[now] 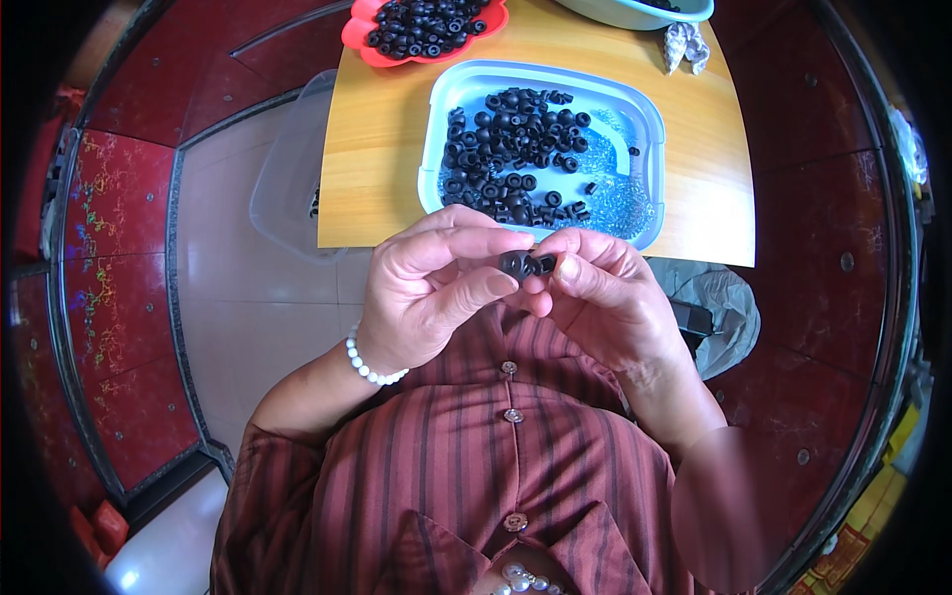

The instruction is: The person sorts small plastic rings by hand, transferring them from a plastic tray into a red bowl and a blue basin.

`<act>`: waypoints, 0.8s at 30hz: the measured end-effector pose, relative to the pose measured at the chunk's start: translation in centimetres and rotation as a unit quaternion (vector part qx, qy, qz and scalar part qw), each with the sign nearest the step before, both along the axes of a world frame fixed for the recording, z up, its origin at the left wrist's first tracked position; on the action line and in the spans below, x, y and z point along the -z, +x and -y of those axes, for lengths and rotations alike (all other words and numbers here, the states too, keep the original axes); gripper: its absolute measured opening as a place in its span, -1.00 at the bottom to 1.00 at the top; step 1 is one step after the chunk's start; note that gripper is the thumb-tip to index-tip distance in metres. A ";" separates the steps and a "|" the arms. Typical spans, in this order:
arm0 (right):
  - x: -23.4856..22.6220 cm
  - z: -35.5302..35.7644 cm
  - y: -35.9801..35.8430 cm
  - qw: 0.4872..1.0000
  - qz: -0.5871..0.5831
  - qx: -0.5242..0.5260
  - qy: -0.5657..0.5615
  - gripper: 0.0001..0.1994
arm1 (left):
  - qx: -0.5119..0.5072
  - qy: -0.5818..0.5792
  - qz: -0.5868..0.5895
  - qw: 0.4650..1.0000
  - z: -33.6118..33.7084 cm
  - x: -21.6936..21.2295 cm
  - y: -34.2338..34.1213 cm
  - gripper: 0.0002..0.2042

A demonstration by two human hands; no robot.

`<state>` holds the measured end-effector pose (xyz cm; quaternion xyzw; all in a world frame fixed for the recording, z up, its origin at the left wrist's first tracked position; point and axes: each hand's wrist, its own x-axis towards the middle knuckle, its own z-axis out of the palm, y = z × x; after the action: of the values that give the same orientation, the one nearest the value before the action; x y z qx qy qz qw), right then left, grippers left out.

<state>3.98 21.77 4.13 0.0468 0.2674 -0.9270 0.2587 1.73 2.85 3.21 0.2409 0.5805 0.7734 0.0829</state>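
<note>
My left hand point(426, 288), with a white bead bracelet at the wrist, pinches a round black plastic piece point(515, 264) between thumb and index finger. My right hand point(610, 293) grips a smaller black plastic piece point(544, 265) between its thumb and fingers. The two pieces meet end to end in front of my chest; whether they are joined I cannot tell. Just beyond my hands, a light blue tray point(428, 188) holds many loose black parts point(516, 129), some round with a hole, others small and stubby.
On the wooden table point(382, 149), a red scalloped dish point(357, 40) full of black round parts stands at the far left. A pale green basin point(635, 14) and a crumpled wrapper point(686, 48) lie far right. A clear plastic bin point(283, 188) stands left of the table, a plastic bag point(729, 312) right.
</note>
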 end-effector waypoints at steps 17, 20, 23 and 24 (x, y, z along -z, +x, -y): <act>-0.3 0.0 0.1 0.994 -0.032 0.039 0.092 -0.87 | -0.016 -0.033 -0.025 0.999 0.0 0.0 0.0 -0.76; -0.3 -0.1 0.2 0.993 -0.040 0.040 0.100 -0.87 | -0.027 -0.062 -0.058 0.996 0.1 -0.1 -0.2 -0.77; -0.6 -0.1 0.3 0.992 -0.046 0.033 0.109 -0.87 | -0.040 -0.091 -0.076 0.992 0.2 -0.2 -0.2 -0.76; -0.7 0.0 0.3 0.992 -0.049 0.039 0.110 -0.87 | -0.049 -0.100 -0.082 0.990 0.2 -0.3 -0.1 -0.76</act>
<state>4.26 21.72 4.79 0.0404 0.3781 -0.9025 0.2023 1.59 2.68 3.48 0.2649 0.6710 0.6922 0.0205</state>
